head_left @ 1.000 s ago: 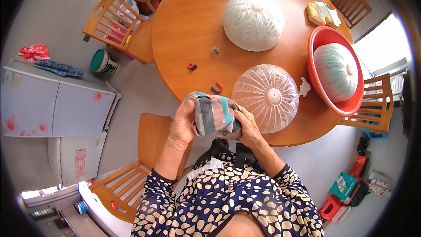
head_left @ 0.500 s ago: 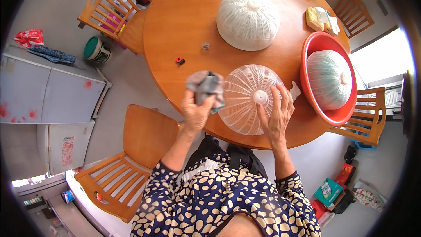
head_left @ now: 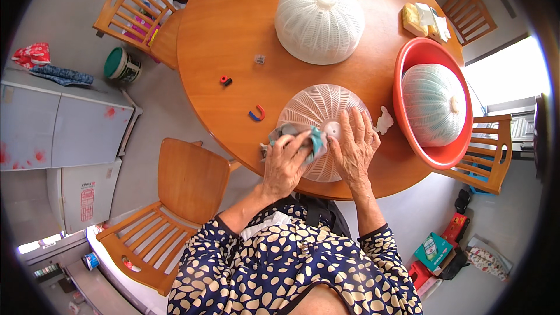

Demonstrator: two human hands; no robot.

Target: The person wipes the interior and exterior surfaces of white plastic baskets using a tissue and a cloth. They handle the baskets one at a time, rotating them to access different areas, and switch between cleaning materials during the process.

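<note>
A: What do we see in the head view?

B: We see a pale pinkish mesh dome (head_left: 311, 105) near us on the round wooden table (head_left: 221, 35), a small knob (head_left: 333, 130) at its top. The left hand (head_left: 284, 164) grasps a bunched striped cloth (head_left: 317, 142) in curled fingers, over the dome's left side. The right hand (head_left: 356, 153) lies on the right side, fingers spread and clenched on nothing, thumb just beside the knob.

A: How do we expect the dome to handle?

B: We judge it light: a thin plastic shell, springy between its ribs, stiffer at the rim. It may slide on the smooth tabletop if we press from one side, so an open palm opposite suits it.

A: Where do we take hold?

B: By the knob, we think, or by the rim with both hands. We'd avoid pinching the mesh, which could bend or crack.

A: And the cloth?

B: Soft and limp, so a bunched grip serves us well; we cannot tell whether it is damp.

A: What lies around them?

B: We have a white dome (head_left: 319, 23) on the far side, a red basin (head_left: 399, 90) to the right, and a red-and-blue U-shaped piece (head_left: 256, 114) to the left.
</note>
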